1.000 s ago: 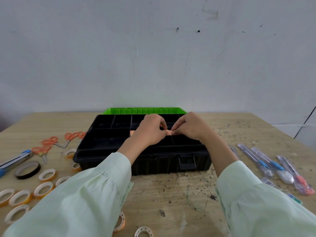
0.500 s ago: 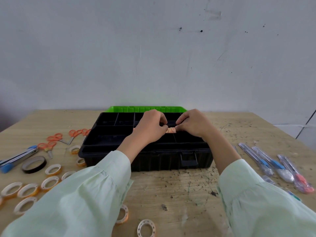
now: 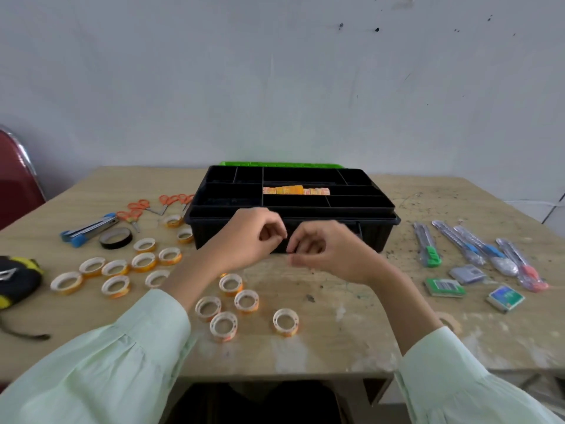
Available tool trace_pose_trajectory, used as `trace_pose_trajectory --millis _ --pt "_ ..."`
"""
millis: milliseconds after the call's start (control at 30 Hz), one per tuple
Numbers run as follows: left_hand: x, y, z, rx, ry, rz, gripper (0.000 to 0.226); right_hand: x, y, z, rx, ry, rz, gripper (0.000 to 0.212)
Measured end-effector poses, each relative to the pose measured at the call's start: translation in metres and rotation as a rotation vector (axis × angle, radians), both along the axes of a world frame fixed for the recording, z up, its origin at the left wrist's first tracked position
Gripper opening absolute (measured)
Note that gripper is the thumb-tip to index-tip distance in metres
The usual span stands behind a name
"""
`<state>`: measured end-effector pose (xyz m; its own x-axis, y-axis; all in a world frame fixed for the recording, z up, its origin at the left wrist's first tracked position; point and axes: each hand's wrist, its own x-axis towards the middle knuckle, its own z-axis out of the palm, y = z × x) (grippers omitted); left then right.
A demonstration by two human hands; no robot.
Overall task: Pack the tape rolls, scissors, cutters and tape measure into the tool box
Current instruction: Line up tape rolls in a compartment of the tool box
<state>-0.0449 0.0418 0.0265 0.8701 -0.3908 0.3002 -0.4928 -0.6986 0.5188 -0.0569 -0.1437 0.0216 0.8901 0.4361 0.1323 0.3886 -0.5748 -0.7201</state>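
The black tool box (image 3: pixel 377 238) stands open at the table's middle, with a row of orange tape rolls (image 3: pixel 295 190) on edge in its centre compartment. My left hand (image 3: pixel 247 237) and my right hand (image 3: pixel 330 252) hover side by side just in front of the box, fingers loosely curled, nothing in them. Several loose tape rolls (image 3: pixel 223 325) lie near the front edge and more tape rolls (image 3: pixel 143 261) lie to the left. Orange scissors (image 3: pixel 139 206) lie left of the box. Wrapped cutters (image 3: pixel 464 243) are on the right. A black-and-yellow tape measure (image 3: pixel 15 280) sits at the far left.
A black tape roll (image 3: pixel 116 238) and a blue-handled cutter (image 3: pixel 88 230) lie at the left. Small blade packs (image 3: pixel 444 287) sit at the right front. The green lid (image 3: pixel 281 164) lies behind the box. A red chair (image 3: pixel 15 179) stands at the left, and a white wall rises behind.
Both hands have left the row of tape rolls in the box and drawn back toward me, out in front of it. The camera has tilted down, showing more of the table.
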Motion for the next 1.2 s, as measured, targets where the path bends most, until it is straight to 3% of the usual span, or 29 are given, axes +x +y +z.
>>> trace_pose_trajectory --millis 100,200,367,533,700,867,1067,1200 --pt "-0.023 0.016 -0.013 0.153 0.142 -0.034 0.016 -0.021 0.004 -0.01 -0.238 0.123 0.143 0.035" --pt "-0.041 0.026 -0.025 0.277 0.221 -0.027 0.028 -0.035 0.009 -0.016 -0.375 0.126 0.22 0.048" --pt "-0.052 0.031 -0.037 0.361 0.224 0.021 0.038 -0.039 0.017 -0.031 -0.366 0.077 0.188 0.039" --pt "-0.048 0.032 -0.04 0.341 0.159 0.014 0.034 -0.032 0.015 -0.031 -0.184 0.087 0.04 0.027" --pt "-0.042 0.027 -0.033 0.029 0.034 0.038 0.024 -0.026 0.008 -0.018 0.172 0.118 -0.201 0.01" --pt "-0.032 0.002 -0.022 -0.325 -0.027 0.061 0.025 -0.012 -0.003 -0.005 0.323 -0.022 -0.394 0.018" --pt "-0.001 -0.027 0.0 -0.369 -0.16 -0.02 0.031 0.015 -0.026 0.016 0.432 -0.205 -0.533 0.013" --pt "0.025 -0.042 0.015 -0.408 -0.207 -0.018 0.029 0.048 -0.042 0.034 0.336 -0.242 -0.6 0.017"
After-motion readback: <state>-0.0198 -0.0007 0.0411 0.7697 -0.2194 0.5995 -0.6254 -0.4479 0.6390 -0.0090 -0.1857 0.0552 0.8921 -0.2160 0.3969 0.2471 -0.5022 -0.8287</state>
